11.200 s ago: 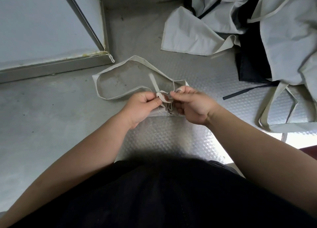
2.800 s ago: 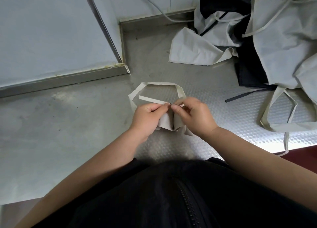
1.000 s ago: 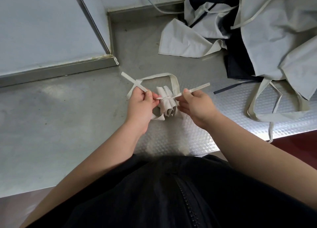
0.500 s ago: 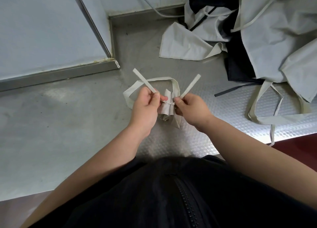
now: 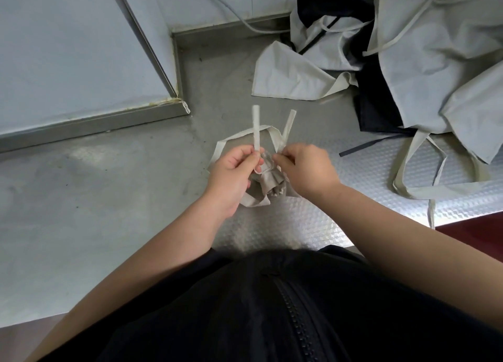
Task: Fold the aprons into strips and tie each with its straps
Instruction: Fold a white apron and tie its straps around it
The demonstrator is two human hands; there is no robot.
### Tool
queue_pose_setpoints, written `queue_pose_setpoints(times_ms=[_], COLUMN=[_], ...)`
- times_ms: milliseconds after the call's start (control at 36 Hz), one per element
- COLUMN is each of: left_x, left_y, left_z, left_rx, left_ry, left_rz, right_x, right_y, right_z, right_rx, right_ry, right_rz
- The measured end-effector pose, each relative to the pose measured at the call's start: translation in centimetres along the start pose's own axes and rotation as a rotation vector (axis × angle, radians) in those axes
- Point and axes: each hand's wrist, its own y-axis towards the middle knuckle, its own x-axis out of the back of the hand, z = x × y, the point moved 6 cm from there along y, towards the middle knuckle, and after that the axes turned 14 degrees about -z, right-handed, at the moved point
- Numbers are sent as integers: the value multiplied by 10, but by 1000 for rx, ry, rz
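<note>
Pinching a pale strap end [image 5: 256,127] between thumb and forefinger, the person's left grip [image 5: 231,173] is clamped on it, and the strip's free tip points toward the far wall. The right grip [image 5: 307,168] is clamped in the same way on the other strap end [image 5: 288,123], which leans a little to the right, so the two strips spread apart like a narrow V.

Between and just under the two grips sits the folded apron [image 5: 272,183], a small bunched bundle of beige cloth, partly hidden by the fingers. Whether the straps are knotted round it cannot be told, nor whether the bundle rests on the steel tabletop [image 5: 109,198] or is held just above it. It is near the front edge, where the smooth metal meets a patterned part. A loop of strap [image 5: 245,132] from the same apron arcs beyond the knuckles.

Well apart, at the far right, lies a loose pile of pale aprons [image 5: 435,62] with a dark apron [image 5: 375,103] among them. Their straps trail over the tabletop. A white cable [image 5: 231,13] runs along the wall behind. The person's dark zipped jacket [image 5: 272,321] fills the bottom of the view.
</note>
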Motion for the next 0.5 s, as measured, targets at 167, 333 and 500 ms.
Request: queue_pose_setpoints(times_ms=[167,333,500], left_x=[-5,-6,-4], left_y=[6,4,1], left_z=[-7,-13,-8], left_rx=[-99,-239,-179], left_ry=[208,364,319], left_rz=[45,139,235], right_x=[-1,-3,-9], right_y=[-15,-11,-7], right_z=[23,21,3], right_rx=[387,387,52], right_ry=[-108,-73,203], right_rz=[9,34,141])
